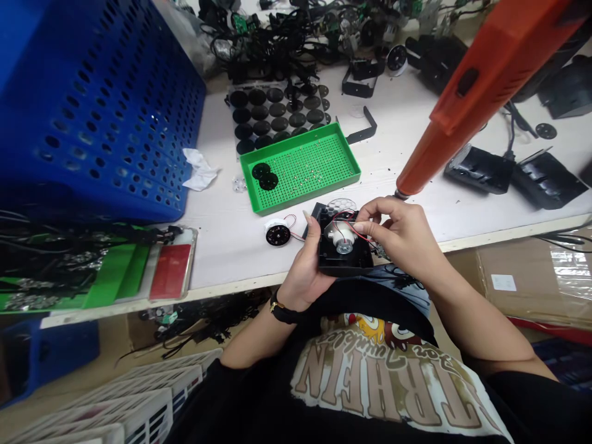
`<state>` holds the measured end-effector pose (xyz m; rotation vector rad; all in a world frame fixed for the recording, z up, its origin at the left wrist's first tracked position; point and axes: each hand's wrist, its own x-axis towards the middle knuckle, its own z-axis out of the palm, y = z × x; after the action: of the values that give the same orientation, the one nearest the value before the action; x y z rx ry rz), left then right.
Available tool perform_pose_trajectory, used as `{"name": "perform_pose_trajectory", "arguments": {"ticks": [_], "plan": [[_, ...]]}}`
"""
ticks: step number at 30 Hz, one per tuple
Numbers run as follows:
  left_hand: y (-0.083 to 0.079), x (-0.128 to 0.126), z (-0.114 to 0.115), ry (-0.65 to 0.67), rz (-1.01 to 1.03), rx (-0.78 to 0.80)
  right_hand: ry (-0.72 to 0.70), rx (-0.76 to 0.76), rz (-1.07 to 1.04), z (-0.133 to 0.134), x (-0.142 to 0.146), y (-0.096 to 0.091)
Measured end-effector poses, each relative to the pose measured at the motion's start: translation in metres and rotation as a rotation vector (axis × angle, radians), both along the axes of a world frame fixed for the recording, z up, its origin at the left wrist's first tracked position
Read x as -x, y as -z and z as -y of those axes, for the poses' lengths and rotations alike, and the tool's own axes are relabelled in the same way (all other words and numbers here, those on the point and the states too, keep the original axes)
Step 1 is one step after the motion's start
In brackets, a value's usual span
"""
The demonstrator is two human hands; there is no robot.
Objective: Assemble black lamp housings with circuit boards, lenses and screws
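Observation:
My left hand (305, 268) grips a black plastic housing (345, 262) from its left side, thumb along the rim. Inside the housing sits a white motor-like part (341, 233) with a clear round end and thin red and black wires. The fingers of my right hand (402, 231) are pinched together over the housing's right side, on a thin red wire (355, 233). A clear honeycomb-patterned disc (341, 206) shows at the housing's far edge. Left of the housing, a white round part with a black perforated face (278, 235) lies on the table, its wires running toward the housing.
A green tray (300, 200) holds small screws and two black discs. An orange electric screwdriver (448, 111) hangs close above my right hand. A blue perforated crate (106, 123) stands at left. Black discs (277, 110), brackets and tangled cables (277, 49) lie farther back; black housings (481, 169) lie at right.

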<state>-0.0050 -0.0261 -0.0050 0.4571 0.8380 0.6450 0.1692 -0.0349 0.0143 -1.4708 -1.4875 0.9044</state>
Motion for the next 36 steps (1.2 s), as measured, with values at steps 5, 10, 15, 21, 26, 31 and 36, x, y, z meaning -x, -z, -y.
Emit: {"name": "perform_pose_trajectory", "arguments": {"ticks": [5, 10, 15, 21, 26, 31, 36], "plan": [[0.0007, -0.0007, 0.0003, 0.004, -0.012, -0.026, -0.002, -0.005, 0.041, -0.0001, 0.0003, -0.0025], [0.0021, -0.0005, 0.0014, -0.034, 0.046, -0.020, -0.002, 0.010, 0.083, 0.0008, 0.0007, -0.0045], [0.0027, -0.0017, 0.0006, -0.093, 0.124, 0.058, -0.011, -0.001, 0.128, 0.0022, 0.0013, -0.0047], [-0.0002, -0.0054, -0.0026, -0.119, 0.218, 0.089, -0.026, -0.040, 0.197, 0.0045, 0.0003, -0.0061], [-0.0037, -0.0063, -0.0036, -0.141, 0.200, 0.071, -0.014, -0.081, 0.226, 0.0077, -0.0001, -0.0043], [-0.0044, -0.0076, -0.0054, -0.150, 0.199, 0.078, -0.004, -0.097, 0.233, 0.0090, 0.0021, -0.0012], [-0.0051, -0.0089, -0.0060, -0.168, 0.152, 0.093, -0.013, -0.083, 0.225, 0.0082, 0.0032, 0.0002]]}}
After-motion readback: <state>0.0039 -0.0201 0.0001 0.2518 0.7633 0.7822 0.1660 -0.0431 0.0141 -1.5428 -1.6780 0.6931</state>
